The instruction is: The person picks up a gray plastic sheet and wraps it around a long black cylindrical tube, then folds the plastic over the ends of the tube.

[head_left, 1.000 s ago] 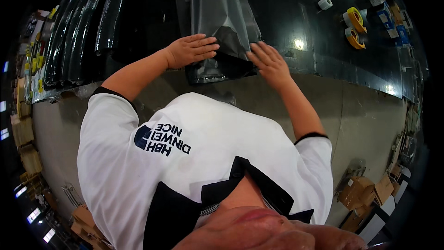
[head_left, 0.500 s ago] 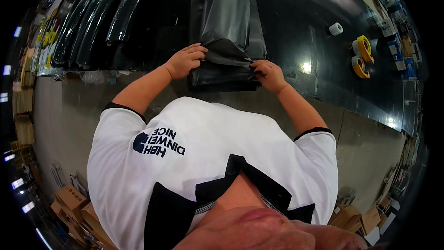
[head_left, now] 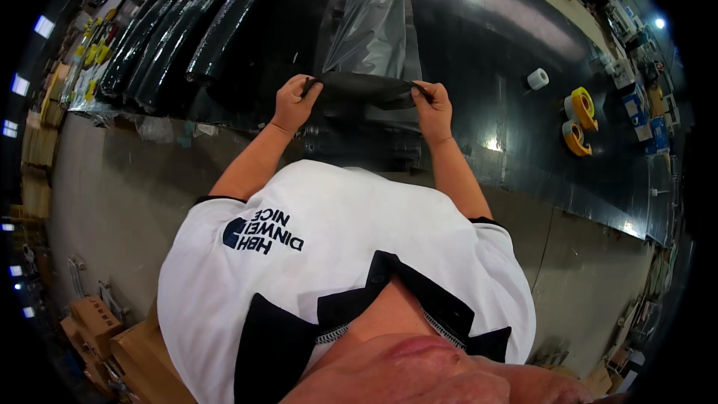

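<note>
A grey plastic bag (head_left: 372, 26) lies lengthwise on the glossy black table (head_left: 486, 105), its near end folded into a dark edge (head_left: 364, 87). My left hand (head_left: 294, 102) pinches the left corner of that folded edge. My right hand (head_left: 431, 108) pinches the right corner, and the edge is stretched taut between both hands. The far end of the bag runs out of view at the top. My forearms come up from my white shirt with dark collar (head_left: 336, 269).
Several long black tubes (head_left: 187, 22) lie side by side at the table's left. A white tape roll (head_left: 537, 78) and two yellow tape rolls (head_left: 577, 121) sit on the right. Cardboard boxes (head_left: 97, 322) stand on the floor at lower left.
My hands moved apart and slid up the bag, from pressing and bunching its near end to pinching the folded edge by its two corners and pulling it taut.
</note>
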`<state>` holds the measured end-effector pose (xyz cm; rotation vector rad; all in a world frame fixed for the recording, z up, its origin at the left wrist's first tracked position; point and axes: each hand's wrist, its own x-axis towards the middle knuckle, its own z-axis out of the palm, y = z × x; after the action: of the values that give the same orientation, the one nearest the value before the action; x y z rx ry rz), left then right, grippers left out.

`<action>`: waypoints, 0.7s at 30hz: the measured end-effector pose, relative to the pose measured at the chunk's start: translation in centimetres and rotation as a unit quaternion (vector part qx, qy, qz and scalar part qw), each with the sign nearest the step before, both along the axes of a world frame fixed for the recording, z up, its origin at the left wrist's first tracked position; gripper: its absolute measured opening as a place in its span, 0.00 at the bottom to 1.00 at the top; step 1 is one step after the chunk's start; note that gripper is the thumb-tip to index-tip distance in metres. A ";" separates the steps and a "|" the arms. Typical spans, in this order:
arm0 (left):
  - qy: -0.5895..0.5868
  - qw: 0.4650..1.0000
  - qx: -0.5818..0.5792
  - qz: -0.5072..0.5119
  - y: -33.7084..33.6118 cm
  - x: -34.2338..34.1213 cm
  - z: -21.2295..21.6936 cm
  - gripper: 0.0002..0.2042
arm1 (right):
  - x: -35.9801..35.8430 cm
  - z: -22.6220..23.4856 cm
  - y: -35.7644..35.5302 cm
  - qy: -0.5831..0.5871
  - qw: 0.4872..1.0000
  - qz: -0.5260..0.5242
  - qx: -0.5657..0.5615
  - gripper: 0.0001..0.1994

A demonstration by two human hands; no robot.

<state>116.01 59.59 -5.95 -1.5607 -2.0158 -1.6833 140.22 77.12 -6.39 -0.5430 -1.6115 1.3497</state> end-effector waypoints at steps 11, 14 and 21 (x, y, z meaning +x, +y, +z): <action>-0.336 0.906 -0.244 0.086 6.8 -1.9 -6.8 0.24 | -6.2 -9.6 3.6 -0.312 0.910 -0.121 -0.246 0.15; -0.329 0.881 -0.326 0.090 6.3 -3.1 -6.9 0.23 | -7.3 -7.5 2.9 -0.321 0.875 -0.044 -0.361 0.20; -0.180 0.924 -0.322 0.104 7.7 -1.7 -5.1 0.18 | -9.7 -12.1 2.1 -0.278 0.876 -0.269 -0.289 0.24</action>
<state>114.32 67.33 -11.01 -1.1364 -3.0307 -1.3718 130.53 79.18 -18.47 -1.7386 -1.2841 1.2781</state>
